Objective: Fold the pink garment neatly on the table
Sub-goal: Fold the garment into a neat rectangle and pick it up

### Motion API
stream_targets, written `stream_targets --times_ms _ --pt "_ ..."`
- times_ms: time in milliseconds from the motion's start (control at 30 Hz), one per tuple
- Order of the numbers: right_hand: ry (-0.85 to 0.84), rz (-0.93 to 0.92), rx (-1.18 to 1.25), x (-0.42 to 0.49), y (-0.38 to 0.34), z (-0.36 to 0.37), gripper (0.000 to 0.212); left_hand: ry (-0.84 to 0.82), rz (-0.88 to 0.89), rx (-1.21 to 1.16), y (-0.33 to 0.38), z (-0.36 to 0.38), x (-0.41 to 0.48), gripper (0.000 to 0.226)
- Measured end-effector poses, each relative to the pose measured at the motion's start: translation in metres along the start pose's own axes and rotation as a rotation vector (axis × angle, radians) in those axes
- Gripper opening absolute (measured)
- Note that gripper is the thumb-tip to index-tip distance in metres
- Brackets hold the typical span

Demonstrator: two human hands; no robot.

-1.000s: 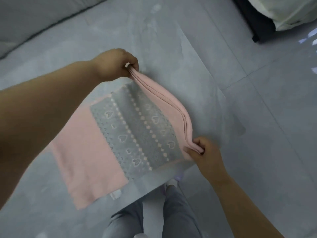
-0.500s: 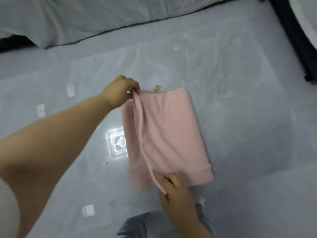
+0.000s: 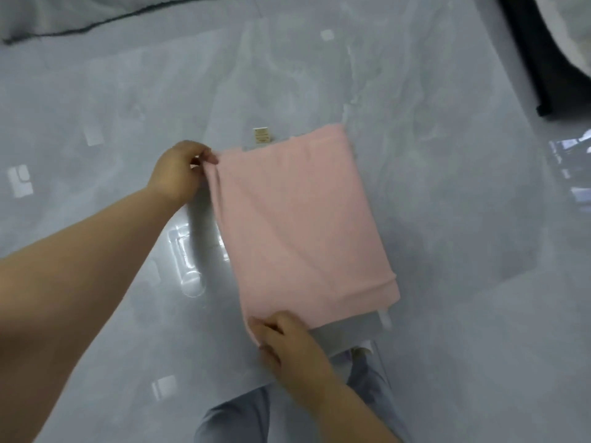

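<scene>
The pink garment (image 3: pixel 303 225) lies folded into a tall rectangle on a clear glass table (image 3: pixel 204 91). A small tan label (image 3: pixel 261 135) pokes out at its far edge and a grey layer shows under its near edge. My left hand (image 3: pixel 179 174) pinches the far left corner of the fold. My right hand (image 3: pixel 287 343) pinches the near left corner. The folded flap lies flat over the rest of the garment.
Through the glass I see the grey tiled floor and my grey trouser legs (image 3: pixel 236 420). A grey sofa or bed edge (image 3: pixel 64 17) runs along the top left. Dark furniture (image 3: pixel 543 59) stands at the top right.
Both hands have carried the raised pink edge leftward and down. The patterned grey panel is now covered, and the fold has gone from lifted to lying flat.
</scene>
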State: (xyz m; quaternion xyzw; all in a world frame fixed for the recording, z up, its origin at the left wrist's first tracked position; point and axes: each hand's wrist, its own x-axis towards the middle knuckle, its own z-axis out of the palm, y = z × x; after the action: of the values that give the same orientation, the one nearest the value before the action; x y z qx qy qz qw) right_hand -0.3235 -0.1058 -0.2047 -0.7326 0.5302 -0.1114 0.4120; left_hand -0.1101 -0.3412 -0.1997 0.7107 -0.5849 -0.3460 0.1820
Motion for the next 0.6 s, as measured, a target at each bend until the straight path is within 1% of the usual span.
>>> stream_targets --times_ms 33,67,133,167,200,233,267,300,367,400,467,500,533,600 --pt "0.023 0.007 0.025 0.0 0.005 -0.007 0.037 -0.01 -0.009 0.03 -0.005 0.003 -0.006 0.043" --pt "0.126 0.069 0.039 -0.001 0.01 -0.018 0.038 -0.011 -0.023 0.026 -0.007 0.007 -0.013 0.045" --pt "0.448 0.3 0.054 -0.002 0.036 -0.046 0.04 -0.018 -0.136 -0.091 0.0 0.018 -0.027 0.05" --pt "0.558 0.423 0.068 -0.004 0.053 -0.06 0.046 -0.021 -0.199 -0.151 0.006 0.024 -0.032 0.057" --pt "0.572 0.545 0.101 -0.005 0.067 -0.074 0.056 -0.011 -0.248 -0.177 0.012 0.032 -0.036 0.067" --pt "0.525 0.625 0.159 -0.007 0.08 -0.086 0.065 0.018 -0.287 -0.185 0.019 0.039 -0.038 0.076" --pt "0.461 0.654 0.216 -0.007 0.088 -0.094 0.067 0.063 -0.32 -0.203 0.025 0.046 -0.039 0.081" --pt "0.394 0.658 0.285 -0.006 0.093 -0.101 0.062 0.114 -0.355 -0.229 0.031 0.051 -0.039 0.082" --pt "0.263 0.656 0.422 -0.007 0.096 -0.112 0.038 0.193 -0.459 -0.302 0.041 0.056 -0.034 0.074" --pt "0.233 0.655 0.48 -0.01 0.097 -0.119 0.027 0.225 -0.508 -0.344 0.045 0.057 -0.031 0.069" --pt "0.305 0.656 0.545 -0.018 0.104 -0.129 0.011 0.295 -0.527 -0.404 0.047 0.056 -0.028 0.064" --pt "0.352 0.668 0.556 -0.024 0.108 -0.131 0.012 0.319 -0.51 -0.401 0.046 0.055 -0.027 0.064" --pt "0.37 0.698 0.544 -0.03 0.113 -0.129 0.021 0.326 -0.498 -0.385 0.044 0.054 -0.027 0.064" --pt "0.314 0.778 0.53 -0.041 0.119 -0.119 0.035 0.293 -0.513 -0.324 0.039 0.057 -0.027 0.072"
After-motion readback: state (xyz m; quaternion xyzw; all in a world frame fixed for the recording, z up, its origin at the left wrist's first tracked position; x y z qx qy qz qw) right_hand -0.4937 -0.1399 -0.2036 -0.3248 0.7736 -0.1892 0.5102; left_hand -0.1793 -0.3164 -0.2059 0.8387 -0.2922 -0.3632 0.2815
